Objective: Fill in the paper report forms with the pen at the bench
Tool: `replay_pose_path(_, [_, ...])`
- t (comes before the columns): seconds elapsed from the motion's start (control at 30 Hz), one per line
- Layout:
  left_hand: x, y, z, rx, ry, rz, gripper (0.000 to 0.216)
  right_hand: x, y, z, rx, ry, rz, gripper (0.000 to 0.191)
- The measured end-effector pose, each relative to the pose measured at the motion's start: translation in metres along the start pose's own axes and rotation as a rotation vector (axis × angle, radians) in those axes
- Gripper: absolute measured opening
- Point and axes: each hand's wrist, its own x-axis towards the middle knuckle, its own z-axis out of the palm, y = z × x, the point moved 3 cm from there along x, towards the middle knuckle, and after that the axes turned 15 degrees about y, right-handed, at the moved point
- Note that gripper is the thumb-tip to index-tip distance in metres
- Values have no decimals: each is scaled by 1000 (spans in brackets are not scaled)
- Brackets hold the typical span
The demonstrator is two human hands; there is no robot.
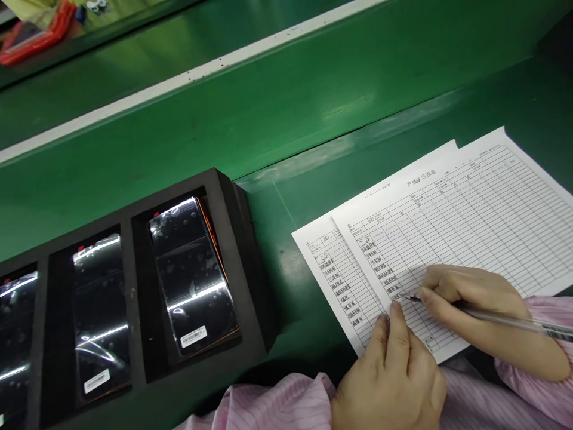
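In my right hand [465,292] is a slim pen [492,316] with a clear barrel, its dark tip touching or just above the left column of a printed form [465,221]. Handwritten characters fill several rows of that column. My left hand [391,376] presses its fingertips on the paper's lower left edge, holding nothing, fingers stretched out. A second, similar sheet [326,269] lies partly under the first, its left column also written on.
Left of the papers stands a black foam tray [250,286] holding several dark-screened phones, among them a phone with an orange edge [197,275]. A green ledge [268,131] with a white strip runs behind. A red object [40,36] sits at the far upper left.
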Motion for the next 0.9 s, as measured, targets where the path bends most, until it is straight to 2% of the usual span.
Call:
replay_pose_path(0.23, [0,-1,0,1,-1,-5,44,-1,1,-1,-16,-22,38,34])
replay_pose_path(0.9, [1,-3,0,-7,4,-14,47,0,0,-1,-19,-15,-37,31])
